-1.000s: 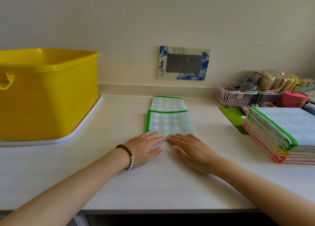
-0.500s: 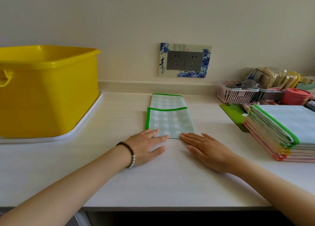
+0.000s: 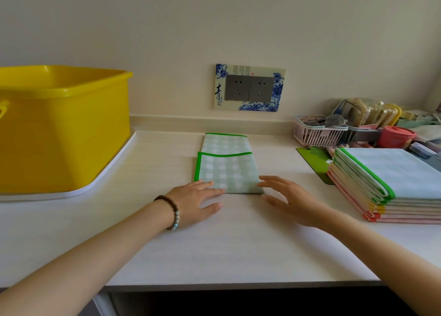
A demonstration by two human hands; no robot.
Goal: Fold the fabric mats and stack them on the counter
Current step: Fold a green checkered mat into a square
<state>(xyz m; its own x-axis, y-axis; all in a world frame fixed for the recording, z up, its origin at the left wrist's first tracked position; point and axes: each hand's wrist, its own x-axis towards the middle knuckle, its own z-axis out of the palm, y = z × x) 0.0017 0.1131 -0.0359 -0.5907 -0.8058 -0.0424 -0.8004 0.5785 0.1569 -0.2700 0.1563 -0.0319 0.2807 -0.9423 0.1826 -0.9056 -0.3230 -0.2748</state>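
Presses the flat left hand on the near left corner of the mat, mid counter; holds the right hand spread at its near right corner. Looks partly folded: probably one more fold, then onto the stack of finished mats at the right edge.

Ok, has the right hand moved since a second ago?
Yes. The right hand has slid rightward along the near edge of the green checked mat, from middle to right corner, against the wall socket plate.
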